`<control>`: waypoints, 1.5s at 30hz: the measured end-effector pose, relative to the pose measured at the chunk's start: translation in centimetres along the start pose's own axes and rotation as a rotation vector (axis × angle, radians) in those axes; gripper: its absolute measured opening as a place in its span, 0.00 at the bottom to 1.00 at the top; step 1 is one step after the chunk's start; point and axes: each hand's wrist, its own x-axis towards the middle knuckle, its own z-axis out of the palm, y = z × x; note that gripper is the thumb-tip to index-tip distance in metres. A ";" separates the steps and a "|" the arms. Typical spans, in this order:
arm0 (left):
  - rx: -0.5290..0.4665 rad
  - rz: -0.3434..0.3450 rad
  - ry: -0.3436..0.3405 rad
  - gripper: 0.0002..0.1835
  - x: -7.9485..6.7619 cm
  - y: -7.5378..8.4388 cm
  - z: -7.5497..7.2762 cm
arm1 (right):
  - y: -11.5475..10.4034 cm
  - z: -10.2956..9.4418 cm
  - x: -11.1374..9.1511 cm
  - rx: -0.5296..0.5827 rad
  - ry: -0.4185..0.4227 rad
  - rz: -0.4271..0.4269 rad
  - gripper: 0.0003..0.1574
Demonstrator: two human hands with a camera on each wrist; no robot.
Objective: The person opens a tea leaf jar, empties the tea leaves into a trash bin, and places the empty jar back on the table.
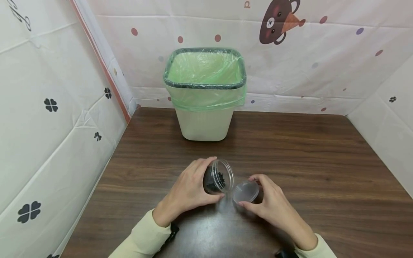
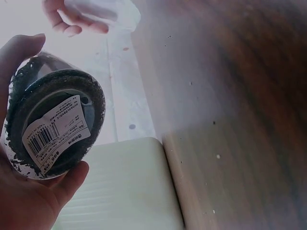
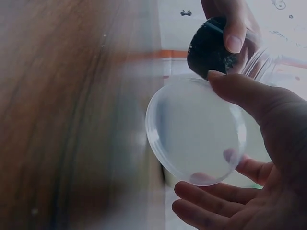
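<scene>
My left hand grips a clear jar round its side, thumb below and fingers above. The jar lies tilted with its open, threaded mouth to the right, and loose dark bits show inside. On its base is a white label with a barcode. Close by on the right, my right hand pinches a round clear plastic lid by its edge between thumb and fingers. In the right wrist view the lid faces the camera, with the jar behind it. A small gap separates lid and jar mouth.
A pale bin lined with a green plastic bag stands at the back of the brown wooden table. Printed white cloth hangs behind and on both sides. Tiny specks dot the tabletop in the left wrist view.
</scene>
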 end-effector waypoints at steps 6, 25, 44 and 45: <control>0.005 -0.005 -0.005 0.53 -0.1 0.0 -0.1 | 0.4 0.1 -0.4 -0.032 -0.028 -0.001 0.45; 0.020 -0.023 -0.012 0.54 -0.1 0.1 -0.3 | 0.7 0.5 -0.8 -0.126 -0.133 0.020 0.48; 0.007 -0.027 -0.003 0.54 -0.1 0.1 -0.6 | 0.1 0.0 -0.5 -0.169 -0.143 0.062 0.39; 0.007 -0.028 -0.002 0.54 -0.1 0.1 -0.6 | 0.1 0.0 -0.4 -0.168 -0.139 0.066 0.38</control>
